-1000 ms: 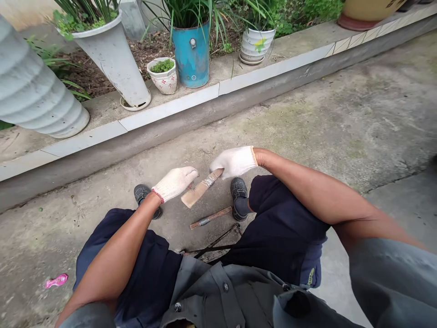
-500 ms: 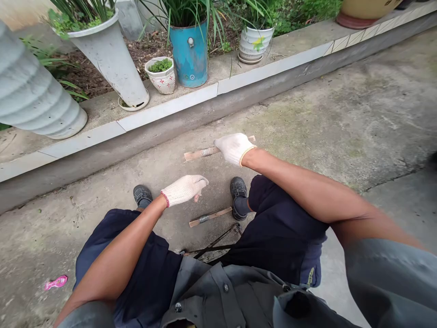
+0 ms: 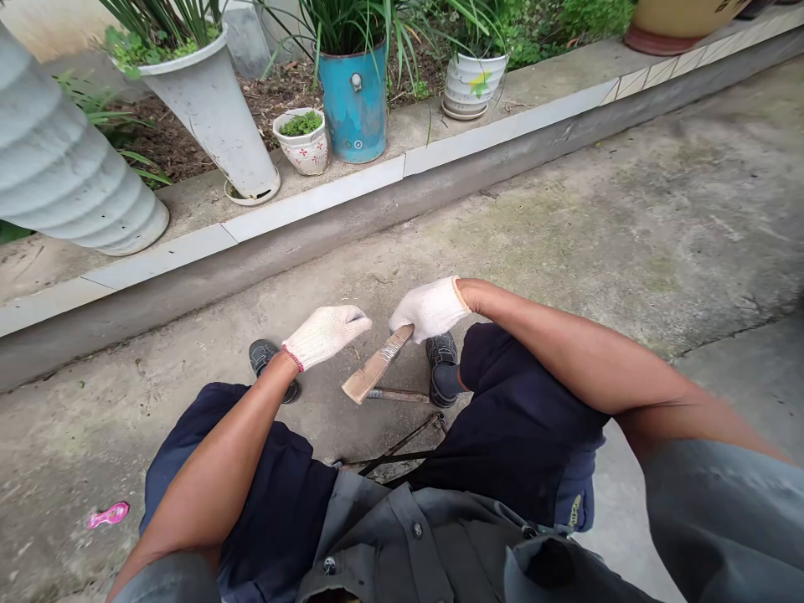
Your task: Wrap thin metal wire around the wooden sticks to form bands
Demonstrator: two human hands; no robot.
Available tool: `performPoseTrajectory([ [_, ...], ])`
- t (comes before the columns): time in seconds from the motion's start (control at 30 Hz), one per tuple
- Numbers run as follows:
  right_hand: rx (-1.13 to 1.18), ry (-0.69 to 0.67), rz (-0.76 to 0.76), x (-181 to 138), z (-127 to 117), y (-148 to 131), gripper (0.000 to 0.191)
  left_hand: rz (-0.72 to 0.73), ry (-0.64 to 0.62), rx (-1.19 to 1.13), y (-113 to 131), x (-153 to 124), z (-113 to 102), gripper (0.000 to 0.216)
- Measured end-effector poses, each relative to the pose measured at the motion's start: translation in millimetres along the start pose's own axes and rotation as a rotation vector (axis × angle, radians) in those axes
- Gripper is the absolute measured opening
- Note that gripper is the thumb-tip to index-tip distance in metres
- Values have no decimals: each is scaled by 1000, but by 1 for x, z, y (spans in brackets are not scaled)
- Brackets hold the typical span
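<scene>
My right hand point(image 3: 430, 310), in a white knit glove, is closed round a flat wooden strip point(image 3: 369, 377). Thin wire is wound about the strip near its middle, and its broad end slants down toward me; the far end is hidden by the glove. To the left, my left hand point(image 3: 327, 337), gloved too, hangs over the ground with thumb and fingers pressed together. What it pinches, if anything, is too small to tell. A second wooden strip point(image 3: 408, 396) with a wire-wound part lies on the concrete below, partly covered by the held one.
Potted plants, among them a blue pot point(image 3: 353, 109) and a small white pot point(image 3: 302, 146), line a tiled ledge point(image 3: 327, 201) ahead. My shoes point(image 3: 443, 360) stand on the concrete. A pink object point(image 3: 109, 514) lies at lower left, and dark thin bars point(image 3: 402, 442) show below my knees.
My right hand has brought the wooden strip closer to me and turned it so its near end points down-left. My left hand has moved slightly up and left.
</scene>
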State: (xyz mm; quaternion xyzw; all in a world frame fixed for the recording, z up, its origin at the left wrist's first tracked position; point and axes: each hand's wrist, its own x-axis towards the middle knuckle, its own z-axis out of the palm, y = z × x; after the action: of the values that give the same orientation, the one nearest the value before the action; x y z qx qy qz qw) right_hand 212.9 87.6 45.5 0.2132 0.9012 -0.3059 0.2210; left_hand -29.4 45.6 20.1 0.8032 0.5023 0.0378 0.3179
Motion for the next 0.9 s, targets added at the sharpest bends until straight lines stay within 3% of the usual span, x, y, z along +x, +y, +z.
performPoseTrajectory([
  [0.13, 159, 268, 81, -5, -8, -3, 19, -21, -6, -124, -4, 1, 9, 50],
  [0.23, 139, 476, 278, -4, -14, 1, 25, -54, -22, -138, -1, 0, 13, 54],
  [0.33, 31, 572, 486, -1, -19, 8, 27, -59, -64, -109, 5, -2, 14, 52],
  [0.47, -122, 481, 689, 6, -19, 15, 25, -39, -96, -28, 8, -3, 13, 47],
  [0.57, -212, 366, 721, 9, -15, 14, 25, 0, -78, 86, 2, -3, 11, 44],
  [0.77, -258, 45, 444, 4, -3, 2, 20, -20, -71, 201, -9, -1, 3, 44],
  [0.9, -29, 2, 188, -6, 0, 4, 13, 5, -86, 111, -5, -3, 0, 45],
])
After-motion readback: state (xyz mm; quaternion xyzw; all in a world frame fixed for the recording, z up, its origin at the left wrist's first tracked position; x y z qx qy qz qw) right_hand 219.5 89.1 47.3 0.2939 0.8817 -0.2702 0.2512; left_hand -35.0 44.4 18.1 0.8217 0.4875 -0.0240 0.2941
